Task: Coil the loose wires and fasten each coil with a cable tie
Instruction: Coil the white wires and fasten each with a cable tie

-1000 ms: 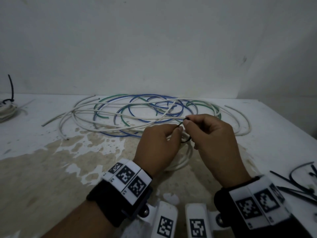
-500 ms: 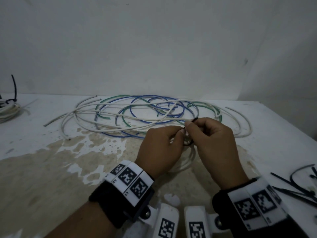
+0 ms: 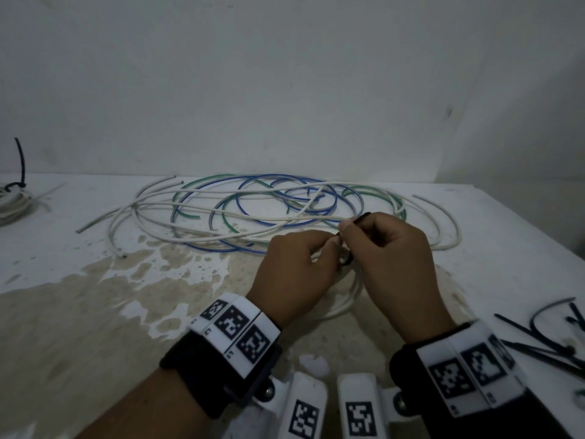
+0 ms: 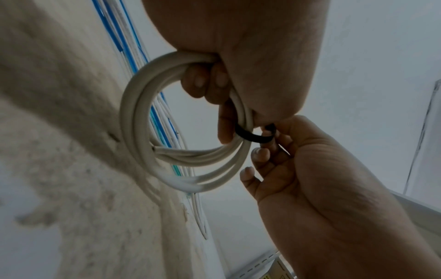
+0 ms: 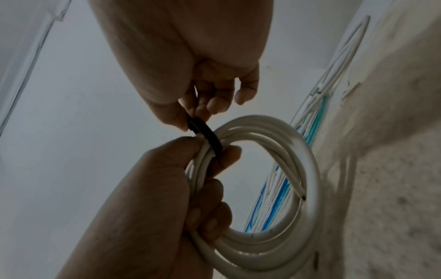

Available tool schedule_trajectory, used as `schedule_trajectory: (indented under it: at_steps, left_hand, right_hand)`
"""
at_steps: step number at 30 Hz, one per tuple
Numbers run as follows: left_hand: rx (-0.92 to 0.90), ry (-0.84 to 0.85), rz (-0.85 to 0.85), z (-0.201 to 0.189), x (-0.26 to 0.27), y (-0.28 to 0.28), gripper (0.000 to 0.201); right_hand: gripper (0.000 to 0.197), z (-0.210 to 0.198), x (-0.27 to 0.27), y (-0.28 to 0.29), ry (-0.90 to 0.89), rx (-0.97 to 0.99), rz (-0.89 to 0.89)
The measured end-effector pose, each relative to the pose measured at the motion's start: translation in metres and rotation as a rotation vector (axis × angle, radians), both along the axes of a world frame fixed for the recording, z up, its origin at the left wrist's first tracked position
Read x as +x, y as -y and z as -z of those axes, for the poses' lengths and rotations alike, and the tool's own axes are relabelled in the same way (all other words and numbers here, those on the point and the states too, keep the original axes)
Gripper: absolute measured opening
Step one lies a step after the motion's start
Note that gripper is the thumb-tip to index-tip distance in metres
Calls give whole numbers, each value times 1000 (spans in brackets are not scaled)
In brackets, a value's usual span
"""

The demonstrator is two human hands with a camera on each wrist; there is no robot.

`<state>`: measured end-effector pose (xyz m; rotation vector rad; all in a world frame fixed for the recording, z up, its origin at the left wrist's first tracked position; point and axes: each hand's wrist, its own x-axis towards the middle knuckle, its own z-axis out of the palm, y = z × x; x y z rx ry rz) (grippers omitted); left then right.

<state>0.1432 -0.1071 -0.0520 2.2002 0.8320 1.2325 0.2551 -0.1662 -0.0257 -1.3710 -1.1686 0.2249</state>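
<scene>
A stained white table (image 3: 63, 312) bears loose wires (image 3: 253, 210) and spare cable ties (image 3: 544, 340).

— How's the light where you are?

— Dim and flat. Everything looks grey-blue and a little grainy, with no glare anywhere. My left hand (image 3: 294, 270) and right hand (image 3: 392, 261) come out dark from above, casting a soft shadow onto the table (image 3: 95, 312) below them.

— And the wrist views?

— The white coil (image 4: 143, 113) is fairly sharp there, with its shadow soft on the stained surface behind. That surface smears into blur toward the edges, and the loose wires (image 5: 334, 94) behind are out of focus. My palms, close to the lens, are shaded. Straight lines bow near the borders.
</scene>
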Motion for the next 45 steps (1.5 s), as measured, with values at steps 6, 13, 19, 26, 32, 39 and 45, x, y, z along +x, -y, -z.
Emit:
schedule_trajectory:
  at_steps: [6, 13, 19, 26, 32, 39, 45]
  left_hand:
    - [134, -45, 7, 3, -2, -3, 28]
    - [-9, 2, 52, 0, 0, -1, 30]
    - [-503, 233, 155, -9, 0, 3, 24]
    - [-499, 218, 268, -12, -1, 5, 9]
    - [-446, 257, 270, -10, -1, 6, 12]
    - [-424, 190, 238, -8, -2, 3, 6]
    - [-486, 205, 241, -10, 0, 7, 15]
  right_hand:
    - [21, 1, 1, 0, 38, -120, -89]
    - [20, -5, 3, 3, 22, -46, -53]
    - [16, -4, 2, 1, -56, 23, -21]
    - [16, -6, 5, 4, -20, 6, -25]
    - [19, -6, 10, 4, 3, -12, -47]
    - [24, -9, 15, 4, 69, 78, -53]
    - [22, -14, 18, 7, 18, 68, -81]
